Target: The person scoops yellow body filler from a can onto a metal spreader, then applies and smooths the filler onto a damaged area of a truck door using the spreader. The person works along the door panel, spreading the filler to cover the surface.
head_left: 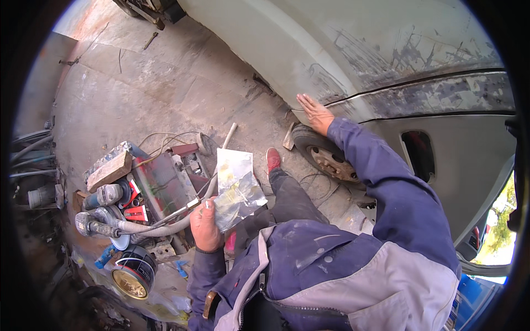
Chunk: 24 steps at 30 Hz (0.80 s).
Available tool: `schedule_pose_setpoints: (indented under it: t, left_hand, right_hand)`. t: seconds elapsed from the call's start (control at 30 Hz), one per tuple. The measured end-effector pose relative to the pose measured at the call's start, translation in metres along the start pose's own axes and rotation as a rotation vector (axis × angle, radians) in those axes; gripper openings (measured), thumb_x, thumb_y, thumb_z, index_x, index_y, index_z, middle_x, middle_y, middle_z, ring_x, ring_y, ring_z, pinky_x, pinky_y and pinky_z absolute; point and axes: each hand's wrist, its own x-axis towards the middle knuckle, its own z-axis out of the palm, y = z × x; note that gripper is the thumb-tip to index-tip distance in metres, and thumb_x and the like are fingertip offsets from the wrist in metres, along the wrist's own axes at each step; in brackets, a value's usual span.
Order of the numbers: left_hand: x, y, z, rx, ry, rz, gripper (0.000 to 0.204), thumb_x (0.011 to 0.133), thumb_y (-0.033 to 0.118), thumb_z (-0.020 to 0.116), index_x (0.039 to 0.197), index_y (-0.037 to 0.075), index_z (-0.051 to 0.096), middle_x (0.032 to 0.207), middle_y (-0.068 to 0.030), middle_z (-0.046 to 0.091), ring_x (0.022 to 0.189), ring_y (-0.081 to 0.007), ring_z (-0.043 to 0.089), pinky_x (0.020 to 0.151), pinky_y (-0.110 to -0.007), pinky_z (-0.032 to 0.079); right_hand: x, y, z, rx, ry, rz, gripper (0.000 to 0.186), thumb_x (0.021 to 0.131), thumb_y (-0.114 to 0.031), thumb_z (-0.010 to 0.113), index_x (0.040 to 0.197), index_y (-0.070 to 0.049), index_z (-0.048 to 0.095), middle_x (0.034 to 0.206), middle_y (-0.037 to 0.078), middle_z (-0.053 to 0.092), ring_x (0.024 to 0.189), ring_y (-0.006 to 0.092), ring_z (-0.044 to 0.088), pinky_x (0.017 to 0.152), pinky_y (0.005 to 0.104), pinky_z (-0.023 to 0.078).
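Observation:
In my left hand (207,225) is a thin, silvery rectangular sheet (234,187), creased and smeared with yellowish-grey material, my thumb gripping its lower left corner. My right hand (314,113) reaches up to the pale body panel of a vehicle (265,44), fingers extended and lying flat at its lower edge, just above a wheel (326,157). Higher along the panel are dark scuffed patches (414,60), and a long seam runs to the right of my hand.
At my left stands a cluttered cart (165,187) with a wood block (110,168), power sanders (102,196), a hose (179,226) and a black can (132,276). Pipes (30,151) lie at the far left. My red shoe (273,160) is on the concrete floor (121,88).

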Motion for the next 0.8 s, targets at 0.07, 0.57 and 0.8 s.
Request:
schedule_pose_setpoints:
  t: [0.07,0.57,0.8]
  left_hand:
    - [-0.002,0.000,0.002,0.001,-0.016,0.010,0.050,0.117,0.036,0.067,0.128,-0.013,0.073,0.114,-0.0144,0.080,0.100,-0.0180,0.075,0.092,-0.033,0.058]
    - [0.044,0.011,0.028,-0.072,-0.178,0.081,0.045,0.117,0.037,0.067,0.115,-0.008,0.075,0.105,-0.0121,0.081,0.090,-0.0170,0.075,0.085,-0.033,0.060]
    - [0.073,0.031,0.049,-0.121,-0.358,0.151,0.047,0.115,0.036,0.068,0.110,-0.011,0.076,0.099,-0.0139,0.080,0.085,-0.0201,0.077,0.079,-0.035,0.061]
  right_hand:
    - [-0.018,-0.035,0.021,-0.097,-0.353,-0.208,0.072,0.106,-0.033,0.049,0.167,0.006,0.052,0.187,0.023,0.029,0.176,0.0369,0.015,0.145,0.0533,0.004]
    - [-0.098,0.270,-0.320,0.043,0.539,0.519,0.064,0.099,-0.021,0.073,0.160,-0.007,0.060,0.175,0.018,0.050,0.168,0.0373,0.040,0.140,0.0598,0.023]
    - [-0.182,0.371,-0.472,-0.447,0.560,0.960,0.079,0.109,-0.049,0.062,0.172,-0.004,0.046,0.182,0.021,0.038,0.173,0.0366,0.027,0.143,0.0589,0.011]
